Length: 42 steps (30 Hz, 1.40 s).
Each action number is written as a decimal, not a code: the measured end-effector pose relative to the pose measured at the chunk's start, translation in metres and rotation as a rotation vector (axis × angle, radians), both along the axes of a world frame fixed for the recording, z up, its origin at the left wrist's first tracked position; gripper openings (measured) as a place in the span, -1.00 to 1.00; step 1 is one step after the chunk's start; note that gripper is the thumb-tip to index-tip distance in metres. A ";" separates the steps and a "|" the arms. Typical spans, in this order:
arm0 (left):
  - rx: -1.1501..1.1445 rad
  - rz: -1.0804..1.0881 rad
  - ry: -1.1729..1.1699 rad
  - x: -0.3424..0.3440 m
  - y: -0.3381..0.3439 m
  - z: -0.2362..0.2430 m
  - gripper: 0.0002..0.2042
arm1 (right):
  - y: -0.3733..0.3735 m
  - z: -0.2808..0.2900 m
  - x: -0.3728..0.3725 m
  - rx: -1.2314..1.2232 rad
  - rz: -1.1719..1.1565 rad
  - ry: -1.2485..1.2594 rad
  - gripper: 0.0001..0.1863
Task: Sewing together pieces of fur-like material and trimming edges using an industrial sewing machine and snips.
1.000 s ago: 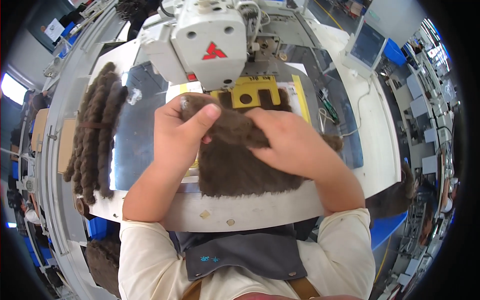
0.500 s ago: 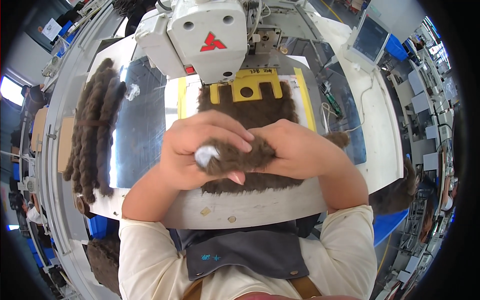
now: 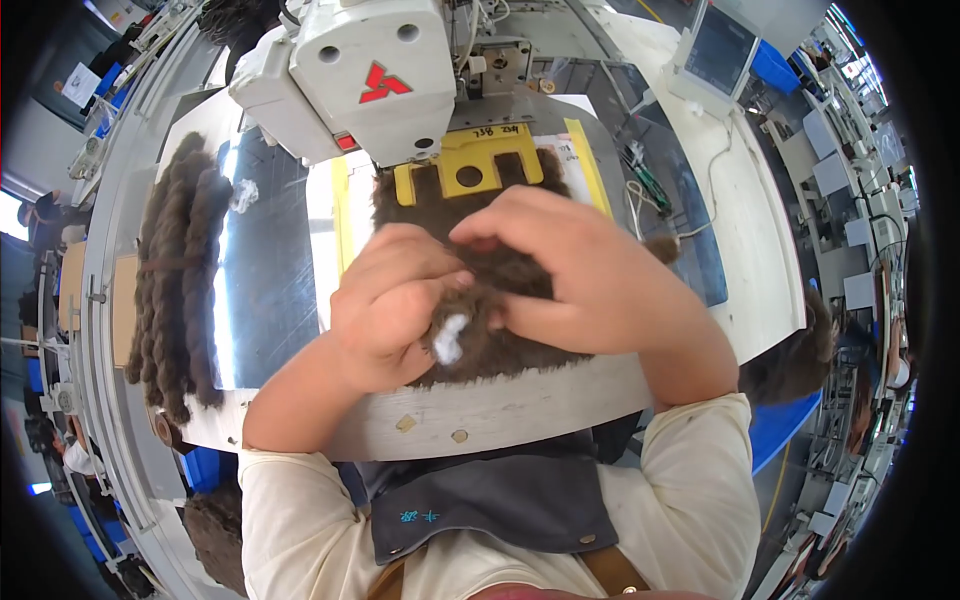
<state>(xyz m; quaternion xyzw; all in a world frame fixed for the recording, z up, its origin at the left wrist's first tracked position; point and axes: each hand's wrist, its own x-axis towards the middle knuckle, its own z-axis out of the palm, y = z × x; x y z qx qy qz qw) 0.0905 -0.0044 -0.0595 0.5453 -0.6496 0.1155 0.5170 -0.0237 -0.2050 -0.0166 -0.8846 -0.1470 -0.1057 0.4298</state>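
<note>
My left hand (image 3: 390, 310) grips a short piece of brown fur (image 3: 465, 298) with a white fluffy end (image 3: 449, 338). My right hand (image 3: 555, 270) has its fingers apart over that piece, thumb at its right side and index finger reaching up left. Beneath both hands lies a flat brown fur panel (image 3: 520, 355). Its upper part is under a yellow slotted plate (image 3: 470, 145), below the white sewing machine head (image 3: 365, 85). Several brown fur strips (image 3: 175, 290) are bundled to the left on the worktable (image 3: 500, 410).
A screen (image 3: 720, 55) stands at the back right. A green-handled tool (image 3: 648, 185) and white cable lie on the table's right. More dark fur (image 3: 785, 355) is at the right edge, above a blue surface (image 3: 775, 440). People work at distant benches on both sides.
My right hand has loosened its grip and its fingers have spread upward over the panel. My left hand has shifted slightly, tilting the small fur piece so its white end faces up.
</note>
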 end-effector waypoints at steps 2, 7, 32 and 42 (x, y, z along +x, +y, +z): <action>0.068 0.168 -0.233 0.006 0.004 0.003 -0.67 | 0.002 0.011 -0.008 0.104 -0.070 -0.003 -0.65; 0.015 0.308 -0.362 0.002 -0.009 -0.004 -0.74 | 0.004 0.009 -0.015 0.119 -0.121 -0.051 -0.78; 0.039 0.375 -0.465 -0.008 -0.008 -0.012 -0.84 | 0.031 0.006 -0.012 -0.162 -0.280 -0.093 -0.81; -0.040 0.349 -0.449 -0.012 -0.007 -0.011 -0.85 | 0.021 -0.004 -0.010 -0.026 -0.208 -0.229 -0.78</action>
